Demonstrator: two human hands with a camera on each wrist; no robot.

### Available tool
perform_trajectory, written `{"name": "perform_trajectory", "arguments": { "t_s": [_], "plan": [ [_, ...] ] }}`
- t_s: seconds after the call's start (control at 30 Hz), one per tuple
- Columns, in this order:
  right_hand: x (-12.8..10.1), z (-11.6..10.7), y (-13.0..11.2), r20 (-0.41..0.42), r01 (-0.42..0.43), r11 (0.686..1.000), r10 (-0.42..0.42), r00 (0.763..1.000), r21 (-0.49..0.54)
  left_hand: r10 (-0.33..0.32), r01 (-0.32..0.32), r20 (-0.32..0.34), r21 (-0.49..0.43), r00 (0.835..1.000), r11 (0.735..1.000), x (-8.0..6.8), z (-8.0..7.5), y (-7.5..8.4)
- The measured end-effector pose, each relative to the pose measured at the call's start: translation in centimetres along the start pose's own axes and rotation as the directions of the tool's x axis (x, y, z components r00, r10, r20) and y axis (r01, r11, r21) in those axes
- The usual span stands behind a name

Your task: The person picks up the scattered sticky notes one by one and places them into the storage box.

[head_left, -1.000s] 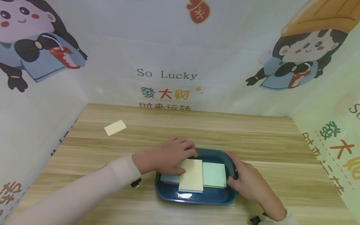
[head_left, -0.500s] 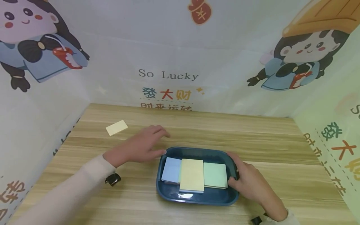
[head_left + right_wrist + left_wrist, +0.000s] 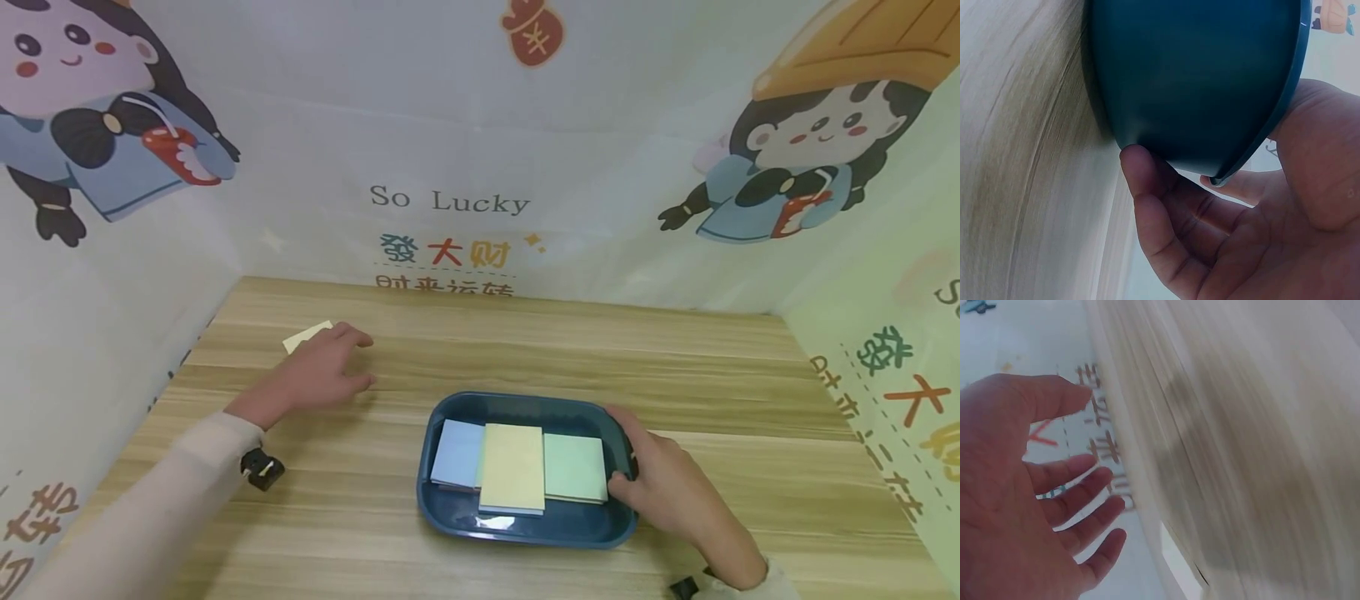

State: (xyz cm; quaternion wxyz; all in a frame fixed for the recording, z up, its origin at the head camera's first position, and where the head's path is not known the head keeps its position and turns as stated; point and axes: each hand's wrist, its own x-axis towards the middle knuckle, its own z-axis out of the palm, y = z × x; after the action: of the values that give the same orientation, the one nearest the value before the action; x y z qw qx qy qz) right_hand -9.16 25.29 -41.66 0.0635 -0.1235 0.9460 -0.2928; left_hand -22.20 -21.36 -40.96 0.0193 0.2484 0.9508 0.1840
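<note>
Wood tabletop (image 3: 675,375), cartoon walls (image 3: 450,125); left hand (image 3: 318,375) grip slack over half-hidden note (image 3: 303,336); right hand (image 3: 663,487) grip clamping tray (image 3: 525,527).

Left hand (image 3: 318,372) half hides yellow pad (image 3: 303,336).

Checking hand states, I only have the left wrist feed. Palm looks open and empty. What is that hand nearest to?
Observer: On the head view the left hand is over a loose yellow notepad at the table's far left. I can't tell whether it touches it.
Operator: Where's the right hand?
Observer: The right hand grips the right rim of a blue tray; the right wrist view shows the thumb over the rim and fingers under it.
Operator: Anything in the tray?
Observer: Three notepads: a blue notepad, a yellow tray notepad overlapping it, and a green notepad.
</note>
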Motion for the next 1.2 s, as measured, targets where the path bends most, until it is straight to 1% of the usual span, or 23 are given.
{"name": "perform_trajectory", "arguments": {
  "t_s": [0.07, 0.23, 0.47, 0.6, 0.73, 0.93, 1.2],
  "plan": [
    [0.0, 0.0, 0.0, -0.001, 0.001, 1.000, -0.001, 1.000, -0.001, -0.050, 0.050, 0.014, 0.015, 0.999, 0.999, -0.2, -0.2, -0.9],
    [0.0, 0.0, 0.0, -0.003, 0.002, 1.000, -0.002, 1.000, 0.002, -0.141, 0.141, 0.026, 0.033, 0.990, 0.990, -0.4, -0.5, -3.1],
    [-0.1, -0.1, -0.1, -0.008, 0.020, 1.000, -0.020, 1.000, 0.011, -0.268, 0.267, 0.034, 0.027, 0.963, 0.963, -0.8, -1.0, -6.0],
    [-0.1, -0.1, -0.1, -0.008, 0.022, 1.000, -0.022, 1.000, 0.017, -0.307, 0.307, 0.026, 0.021, 0.951, 0.952, -1.0, -0.9, -7.4],
    [-0.1, -0.1, -0.1, -0.010, 0.022, 1.000, -0.022, 1.000, 0.019, -0.311, 0.309, 0.021, 0.057, 0.950, 0.949, -1.1, -0.9, -8.1],
    [0.1, 0.0, 0.1, -0.004, 0.017, 1.000, -0.016, 1.000, 0.027, -0.300, 0.294, 0.035, 0.123, 0.953, 0.948, -0.6, -1.0, -8.4],
    [0.0, 0.1, 0.3, -0.003, 0.005, 1.000, -0.005, 1.000, 0.027, -0.239, 0.231, 0.037, 0.154, 0.970, 0.961, 0.6, -0.7, -9.1]
  ]
}}
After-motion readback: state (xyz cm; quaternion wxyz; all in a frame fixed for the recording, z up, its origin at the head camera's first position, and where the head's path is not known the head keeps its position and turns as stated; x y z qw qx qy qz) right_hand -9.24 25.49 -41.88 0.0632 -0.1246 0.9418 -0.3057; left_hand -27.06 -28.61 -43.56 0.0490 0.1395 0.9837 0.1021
